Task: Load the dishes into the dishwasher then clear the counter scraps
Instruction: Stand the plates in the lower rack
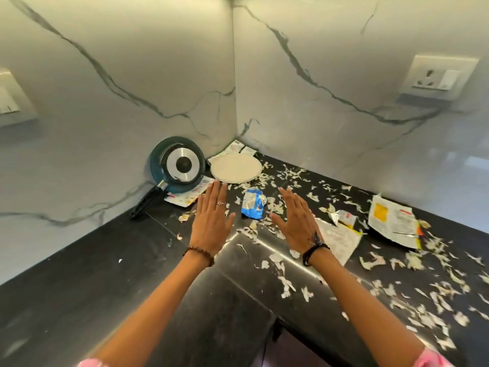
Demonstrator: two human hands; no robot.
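Head view: left hand point(211, 223) and right hand point(296, 221), fingers straight and together, holding nothing, hover over the counter point(79, 274).
Dishes: plate point(235, 168) and pan point(177, 165) sit in the corner.
Scraps: peelings point(285, 284) and wrapper point(252, 203) lie scattered.
Risk: sweeping could push peelings off the edge.

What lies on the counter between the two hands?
In the head view, a crumpled blue wrapper lies between the left hand and right hand, with pale scraps beside it.

Two flat hands point(254, 221) above scraps point(383, 284) on black counter point(79, 287)
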